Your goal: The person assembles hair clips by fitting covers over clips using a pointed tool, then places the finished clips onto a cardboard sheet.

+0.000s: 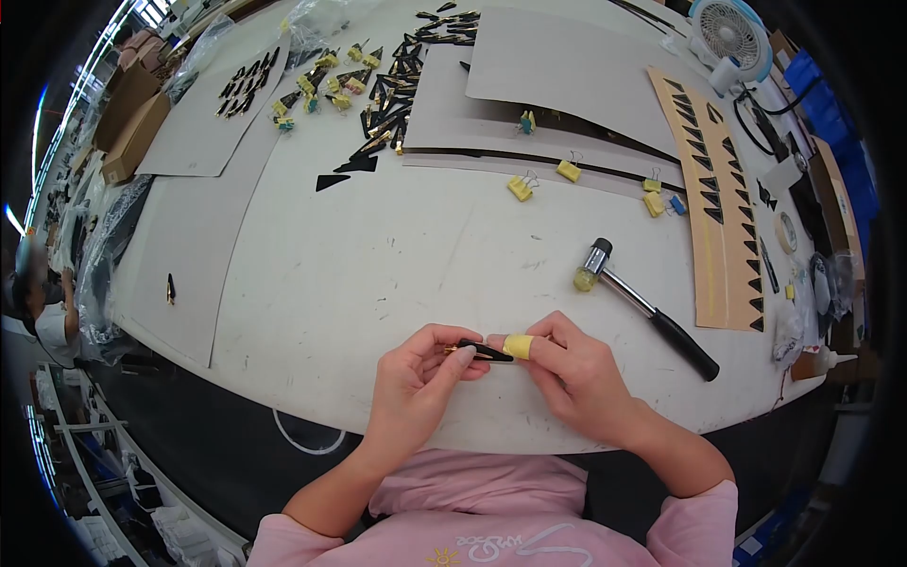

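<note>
Near the table's front edge, my left hand [417, 373] pinches a small black pointed leather piece [484, 352] with gold metal at its left end. My right hand [578, 373] is closed at the piece's pointed right end, with a yellow wrap [517, 347] around one finger. The right fingertips are partly hidden, but they appear to grip the tip. Beyond my right hand lies a mallet [642, 307] with a black handle and a metal head, its handle slanting toward the right front.
Finished-looking black pieces [392, 90] are heaped at the back, beside yellow binder clips [331, 85]. Grey boards [567, 57] lie at the back right, with more clips along their edge. A tan strip [709, 227] carries black triangles. A fan [727, 38] stands behind; a person [47, 302] is at far left.
</note>
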A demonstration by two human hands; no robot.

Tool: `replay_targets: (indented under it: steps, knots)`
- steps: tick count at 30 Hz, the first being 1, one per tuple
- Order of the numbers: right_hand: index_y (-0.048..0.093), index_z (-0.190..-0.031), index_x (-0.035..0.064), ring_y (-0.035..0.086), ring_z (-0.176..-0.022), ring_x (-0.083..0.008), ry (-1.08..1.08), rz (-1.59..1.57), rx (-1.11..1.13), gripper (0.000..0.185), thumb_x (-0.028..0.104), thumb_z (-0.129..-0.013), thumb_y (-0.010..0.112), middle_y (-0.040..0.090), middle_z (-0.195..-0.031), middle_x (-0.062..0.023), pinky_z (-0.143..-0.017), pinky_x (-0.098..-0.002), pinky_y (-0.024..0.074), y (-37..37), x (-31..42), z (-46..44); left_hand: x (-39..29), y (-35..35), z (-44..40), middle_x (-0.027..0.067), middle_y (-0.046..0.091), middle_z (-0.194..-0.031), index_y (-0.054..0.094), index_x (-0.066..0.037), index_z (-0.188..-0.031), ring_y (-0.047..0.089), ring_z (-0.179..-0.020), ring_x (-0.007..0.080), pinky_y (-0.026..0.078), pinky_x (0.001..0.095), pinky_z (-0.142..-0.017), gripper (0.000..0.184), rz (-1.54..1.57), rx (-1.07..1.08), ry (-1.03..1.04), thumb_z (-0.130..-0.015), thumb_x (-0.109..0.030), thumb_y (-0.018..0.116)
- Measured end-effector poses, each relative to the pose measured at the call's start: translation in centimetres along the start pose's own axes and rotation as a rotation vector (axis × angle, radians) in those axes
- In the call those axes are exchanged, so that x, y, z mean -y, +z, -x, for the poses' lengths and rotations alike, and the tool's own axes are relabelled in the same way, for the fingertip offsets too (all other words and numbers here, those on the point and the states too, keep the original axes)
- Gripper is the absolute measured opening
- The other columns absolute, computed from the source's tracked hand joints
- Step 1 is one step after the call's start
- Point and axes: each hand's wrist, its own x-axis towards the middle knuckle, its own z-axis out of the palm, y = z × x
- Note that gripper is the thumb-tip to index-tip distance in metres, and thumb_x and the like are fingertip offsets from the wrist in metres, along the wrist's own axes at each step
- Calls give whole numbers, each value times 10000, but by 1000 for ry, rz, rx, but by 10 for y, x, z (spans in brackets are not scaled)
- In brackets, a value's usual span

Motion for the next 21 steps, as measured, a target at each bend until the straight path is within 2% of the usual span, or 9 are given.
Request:
replay_targets:
  steps: [7, 15, 19, 21]
  knots:
    - [663, -1086, 77, 534, -593, -209, -5, 95, 63, 323, -65, -799, 618, 528, -888, -94, -513, -330, 437, -2, 5, 1, -3, 3, 1, 164, 686, -1030, 584, 94, -1109, 696, -889, 169, 574, 265, -829, 172, -23, -17, 6, -975, 0, 533]
    - [601, -981, 8, 538, -617, -261, 85, -32, 66, 93, -2, -889, 603, 518, -800, -102, -556, -362, 430, -3, 2, -2, -1, 0, 2, 152, 686, -1015, 590, 88, -1101, 692, -878, 161, 578, 262, -817, 167, -18, -20, -4, -980, -12, 534]
    - [595, -989, -10, 527, -605, -243, 76, -51, 68, 108, 5, -884, 614, 517, -807, -100, -540, -357, 415, -3, 4, -3, 0, 0, 2, 143, 687, -1007, 592, 83, -1102, 692, -873, 158, 579, 262, -812, 166, -6, -14, 0, -981, -15, 535]
    - [610, -987, -1, 518, -600, -216, 133, -64, 90, 114, -9, -874, 622, 513, -809, -95, -533, -334, 408, -6, 11, -3, -1, 1, 2, 113, 691, -968, 605, 77, -1077, 675, -873, 116, 555, 234, -808, 154, 18, -21, -5, -987, -21, 527]
